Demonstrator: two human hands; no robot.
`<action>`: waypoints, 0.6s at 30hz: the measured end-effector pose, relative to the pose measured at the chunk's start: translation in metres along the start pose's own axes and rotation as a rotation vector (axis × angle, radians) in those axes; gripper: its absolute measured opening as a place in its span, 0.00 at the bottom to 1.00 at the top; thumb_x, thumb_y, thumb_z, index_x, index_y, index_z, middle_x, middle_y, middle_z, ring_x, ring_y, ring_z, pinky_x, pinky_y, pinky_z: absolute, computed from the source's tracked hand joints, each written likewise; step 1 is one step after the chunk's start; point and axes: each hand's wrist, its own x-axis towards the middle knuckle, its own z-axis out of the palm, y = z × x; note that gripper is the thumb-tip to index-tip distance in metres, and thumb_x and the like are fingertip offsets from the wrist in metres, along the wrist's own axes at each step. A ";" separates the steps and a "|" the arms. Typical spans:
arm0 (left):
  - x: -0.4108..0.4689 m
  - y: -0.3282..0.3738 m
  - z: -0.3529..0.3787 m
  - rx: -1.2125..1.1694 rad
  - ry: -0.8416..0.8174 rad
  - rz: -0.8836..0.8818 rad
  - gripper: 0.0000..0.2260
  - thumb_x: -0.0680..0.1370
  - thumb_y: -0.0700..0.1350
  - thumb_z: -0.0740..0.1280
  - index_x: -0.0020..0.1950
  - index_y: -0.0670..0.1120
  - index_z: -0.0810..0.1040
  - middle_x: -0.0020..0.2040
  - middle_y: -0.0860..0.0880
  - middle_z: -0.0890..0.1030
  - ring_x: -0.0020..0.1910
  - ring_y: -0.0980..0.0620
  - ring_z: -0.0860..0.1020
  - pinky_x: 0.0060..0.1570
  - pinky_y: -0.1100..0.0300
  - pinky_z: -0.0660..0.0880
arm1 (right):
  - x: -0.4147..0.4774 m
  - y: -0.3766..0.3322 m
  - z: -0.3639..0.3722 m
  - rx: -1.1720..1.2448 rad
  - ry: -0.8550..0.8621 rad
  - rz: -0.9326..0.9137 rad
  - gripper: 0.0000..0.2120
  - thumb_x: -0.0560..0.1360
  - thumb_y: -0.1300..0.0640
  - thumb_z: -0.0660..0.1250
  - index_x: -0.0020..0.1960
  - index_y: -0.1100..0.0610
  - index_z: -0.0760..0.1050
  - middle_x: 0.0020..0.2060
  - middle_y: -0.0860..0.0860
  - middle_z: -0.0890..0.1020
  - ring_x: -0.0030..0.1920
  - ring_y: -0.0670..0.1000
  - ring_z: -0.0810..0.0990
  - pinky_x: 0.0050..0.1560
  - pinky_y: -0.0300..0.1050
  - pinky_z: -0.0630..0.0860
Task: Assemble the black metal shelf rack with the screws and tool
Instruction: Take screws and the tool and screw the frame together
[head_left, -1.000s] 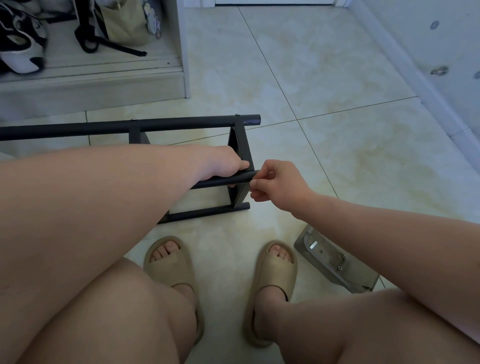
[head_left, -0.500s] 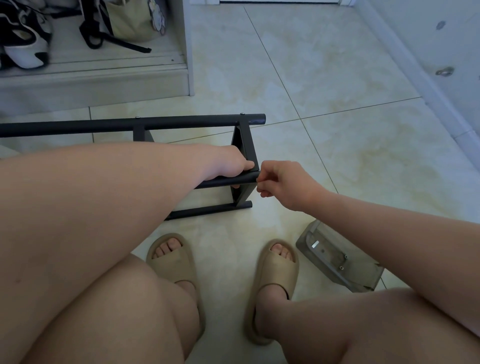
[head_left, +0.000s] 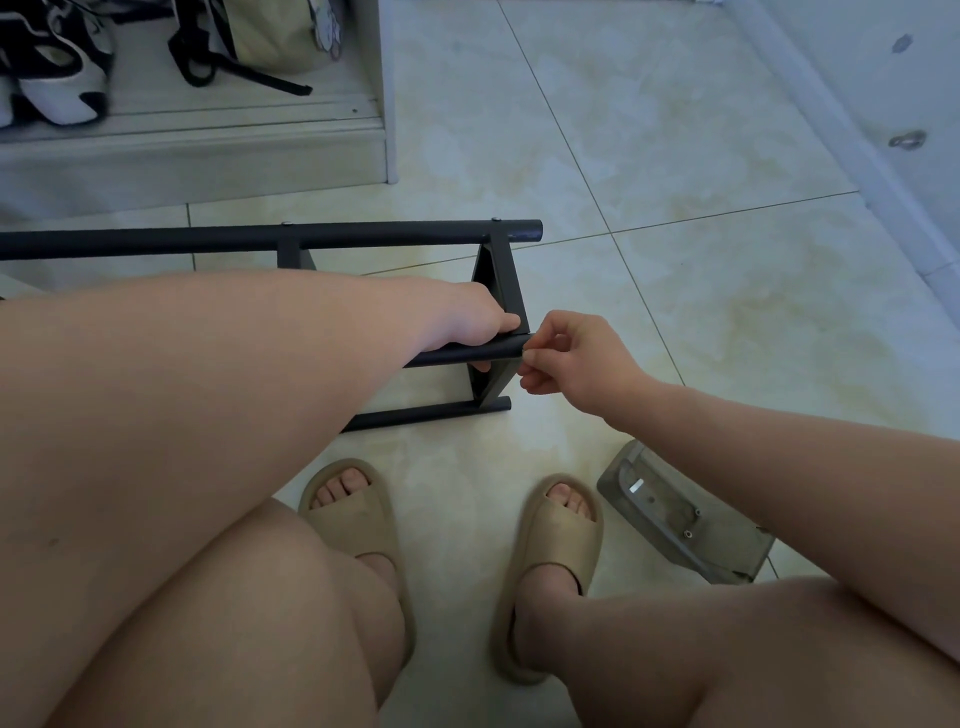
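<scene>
The black metal shelf rack (head_left: 363, 236) lies lengthwise left to right; the left hand (head_left: 467, 325) grips one tube (head_left: 452, 354), the right hand (head_left: 587, 364) pinches its end.

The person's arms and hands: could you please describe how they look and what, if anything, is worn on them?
Both are bare: the left forearm and right forearm show no sleeves. The left hand and right hand carry no gloves, and no watch, bracelet or ring is visible.

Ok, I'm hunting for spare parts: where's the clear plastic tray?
Head view, lower right: the clear plastic tray lies on the tiled floor beside the right sandal, partly under the right forearm.
</scene>
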 end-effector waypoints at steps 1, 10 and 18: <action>0.000 0.000 0.000 -0.003 0.003 -0.001 0.18 0.86 0.49 0.53 0.61 0.41 0.78 0.51 0.44 0.86 0.56 0.44 0.80 0.58 0.53 0.72 | 0.001 -0.001 0.001 -0.038 0.020 -0.006 0.11 0.79 0.70 0.65 0.40 0.59 0.73 0.35 0.57 0.83 0.35 0.57 0.83 0.45 0.51 0.85; 0.002 -0.001 0.000 -0.092 0.064 -0.011 0.17 0.83 0.53 0.61 0.57 0.41 0.82 0.47 0.45 0.87 0.55 0.46 0.83 0.65 0.50 0.73 | 0.003 -0.003 0.003 -0.481 0.117 -0.055 0.05 0.79 0.56 0.69 0.46 0.54 0.73 0.40 0.50 0.84 0.40 0.53 0.84 0.40 0.49 0.80; -0.011 0.006 0.015 0.141 0.247 0.035 0.14 0.82 0.48 0.60 0.60 0.41 0.77 0.61 0.40 0.80 0.55 0.42 0.78 0.57 0.50 0.75 | -0.017 -0.009 -0.016 -0.679 -0.046 -0.144 0.09 0.80 0.50 0.67 0.55 0.54 0.73 0.47 0.48 0.82 0.48 0.55 0.80 0.49 0.52 0.78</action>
